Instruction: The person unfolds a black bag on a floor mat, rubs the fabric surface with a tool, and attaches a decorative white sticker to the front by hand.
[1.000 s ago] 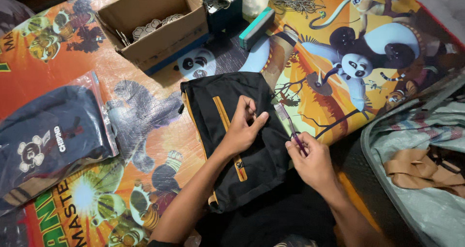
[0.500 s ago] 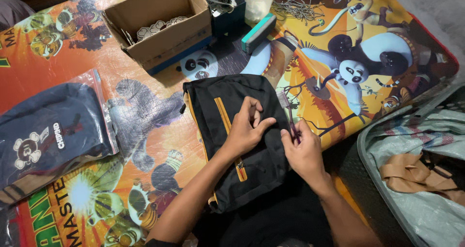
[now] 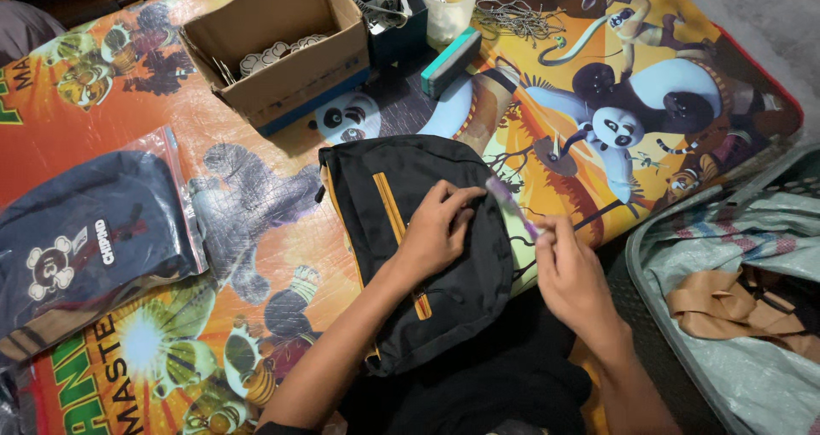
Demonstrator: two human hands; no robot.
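Note:
A black bag (image 3: 384, 196) with an orange zipper stripe lies flat on a colourful cartoon-printed mat (image 3: 256, 230). My left hand (image 3: 436, 230) presses on the bag's right side, fingers curled at its edge. My right hand (image 3: 572, 273) is just off the bag's right edge and pinches a thin purple-and-white stick-like tool (image 3: 511, 203), whose tip points at the bag's edge near my left fingertips.
A dark bag in a clear plastic sleeve (image 3: 85, 230) lies at the left. An open cardboard box (image 3: 282, 42) with small pale pieces, a dark tray (image 3: 393, 17), a teal block (image 3: 451, 61), a pale cup (image 3: 446, 4) and loose strings (image 3: 521, 17) sit at the back. A grey sack (image 3: 735, 298) with tan straps lies right.
The view has shifted a little. My right hand has moved from the bag's edge slightly out to the right, still holding the thin tool. My left hand stays on the bag.

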